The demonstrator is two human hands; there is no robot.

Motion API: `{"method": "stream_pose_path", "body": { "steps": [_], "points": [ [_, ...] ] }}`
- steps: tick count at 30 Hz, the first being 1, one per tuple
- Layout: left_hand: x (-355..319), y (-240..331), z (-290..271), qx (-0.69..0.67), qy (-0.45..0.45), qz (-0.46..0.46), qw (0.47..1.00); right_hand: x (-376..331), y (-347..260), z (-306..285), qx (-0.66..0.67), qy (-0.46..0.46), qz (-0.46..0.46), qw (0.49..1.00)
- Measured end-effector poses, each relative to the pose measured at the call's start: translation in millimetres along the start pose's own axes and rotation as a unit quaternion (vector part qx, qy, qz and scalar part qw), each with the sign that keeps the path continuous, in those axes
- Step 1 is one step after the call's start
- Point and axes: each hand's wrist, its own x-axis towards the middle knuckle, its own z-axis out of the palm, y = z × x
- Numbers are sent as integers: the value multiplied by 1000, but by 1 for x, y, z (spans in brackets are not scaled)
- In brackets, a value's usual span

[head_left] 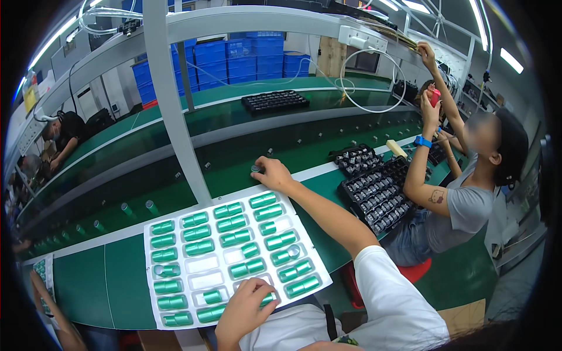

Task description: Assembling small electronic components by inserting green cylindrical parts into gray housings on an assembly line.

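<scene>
A white tray (234,253) of green cylinders (231,238) lies on the green bench (105,281) directly in front of the worker, several of its pockets empty. The left hand (244,313) rests on the tray's near edge, fingers curled over a cylinder (267,299) in the bottom row; whether they grip it cannot be told. The right hand (272,174) stretches past the tray's far edge to the conveyor belt (234,158), fingertips closed on a small grey-topped piece (256,168) standing there. The step in hand appears to be moving cylinders between tray and belt, where other green ones (126,209) stand upright farther left. Any further reach must clear the white frame post (175,117) rising just beside the tray's far left. To the right a co-worker in a grey shirt (462,210) sits beside black trays (374,187) of small parts, one hand raised with a red object (434,95). Blue crates (246,58) are stacked beyond the line.
</scene>
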Motion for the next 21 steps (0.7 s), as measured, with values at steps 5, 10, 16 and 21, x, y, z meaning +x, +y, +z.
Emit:
{"method": "stream_pose_path", "body": {
  "steps": [5, 10, 16, 21],
  "points": [
    [0, -3, -5, -15, -9, 4, 1000, -23, -51, -10, 78, 176, -173, 966],
    [3, -11, -2, 0, 8, 26, 1000, -115, -181, -85, 570, -123, -375, 721],
    [9, 3, -12, -11, -6, 25, 1000, -175, -243, -129, 689, 6, -471, 551],
    [9, -1, -9, -29, -3, -15, 999, -171, -217, -107, 716, 31, -391, 577]
  ]
}}
